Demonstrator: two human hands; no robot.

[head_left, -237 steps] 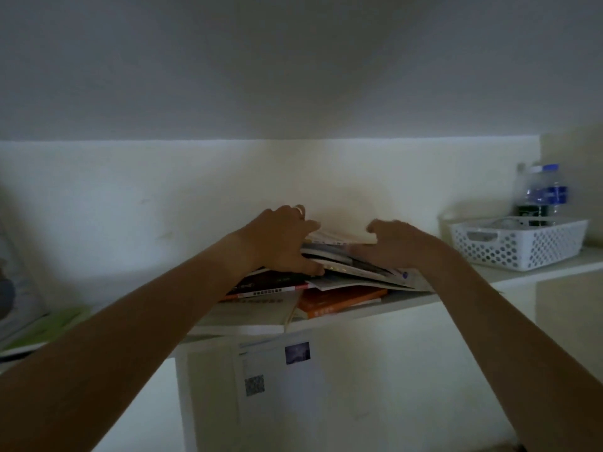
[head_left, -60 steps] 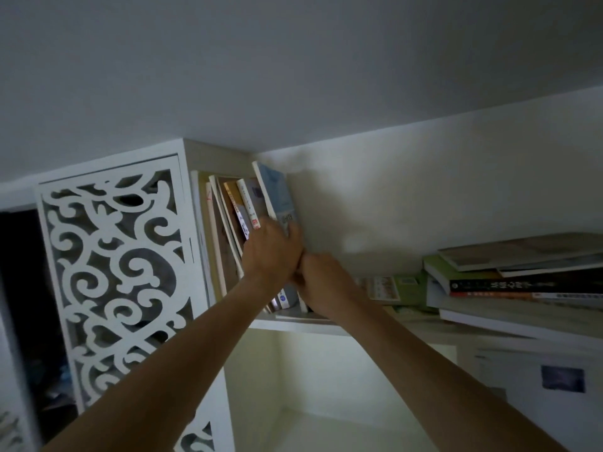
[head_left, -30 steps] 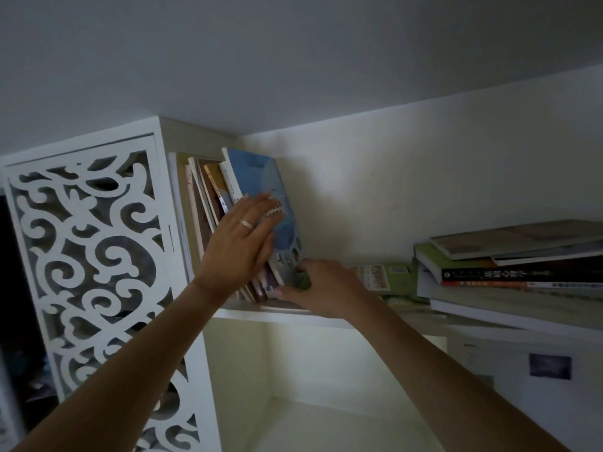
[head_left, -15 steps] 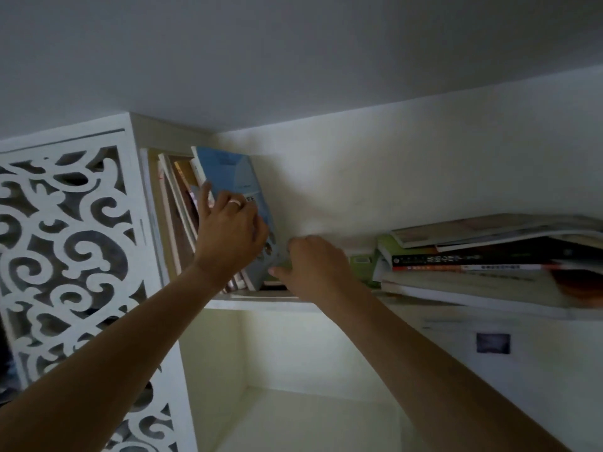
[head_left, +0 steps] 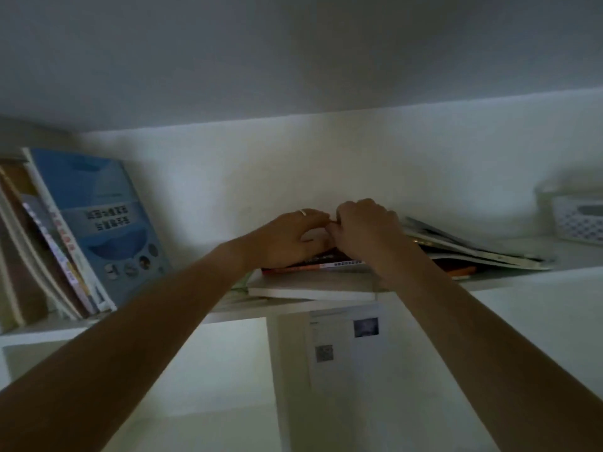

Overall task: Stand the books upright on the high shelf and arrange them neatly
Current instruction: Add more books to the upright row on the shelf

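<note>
Several books stand leaning leftward at the shelf's left end, the outermost a blue-covered book (head_left: 98, 223). A flat pile of books (head_left: 313, 285) lies on the high white shelf (head_left: 538, 272) in the middle, with thin magazines (head_left: 463, 246) splayed on its right side. My left hand (head_left: 287, 238) and my right hand (head_left: 365, 230) rest side by side on top of the pile, fingers curled over its far edge. Whether either hand grips a book is hidden by the fingers.
A white perforated basket (head_left: 577, 216) sits at the shelf's right end. Below the shelf a paper sheet (head_left: 346, 340) with a printed code hangs on a white upright panel. The ceiling is close above the shelf.
Both hands have left the leaning blue book at the left and moved right onto the flat pile. The view has swung right, and the standing books stay leaning.
</note>
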